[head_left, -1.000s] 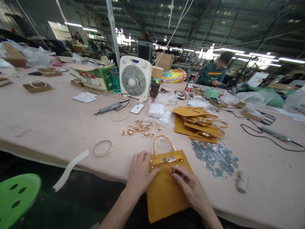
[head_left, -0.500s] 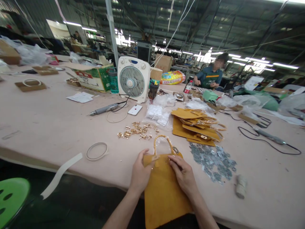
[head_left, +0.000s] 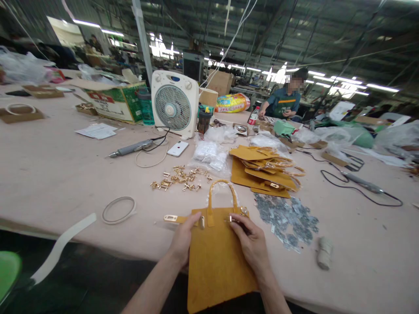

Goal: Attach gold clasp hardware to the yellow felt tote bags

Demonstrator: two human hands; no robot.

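Observation:
A mustard-yellow handbag panel [head_left: 219, 261] with a plastic-wrapped handle [head_left: 222, 182] hangs over the table's front edge, held between my hands. My left hand [head_left: 182, 239] is closed on its upper left edge, thumb on the front, fingers hidden behind. Beside that thumb, a short strap with a gold slotted plate [head_left: 170, 218] sticks out to the left, and an upright metal fitting [head_left: 202, 222] shows on the panel. My right hand [head_left: 251, 237] pinches a small shiny metal fitting [head_left: 231, 219] at the panel's upper right. Another strap end with a metal plate [head_left: 244, 211] shows behind that hand.
Gold turn-lock pieces [head_left: 178, 178] lie beyond the panel. Yellow panels [head_left: 258, 170] are stacked right of them, above scattered grey metal plates [head_left: 288, 218]. A tape roll [head_left: 118, 210], electric screwdrivers [head_left: 131, 148], a phone [head_left: 177, 148] and a fan [head_left: 175, 104] are around. A co-worker [head_left: 284, 101] sits opposite.
The strap with the gold plate has swung out to the left from the panel's front, baring the upright fitting. My right hand stays at the upper right. The camera view has shifted slightly.

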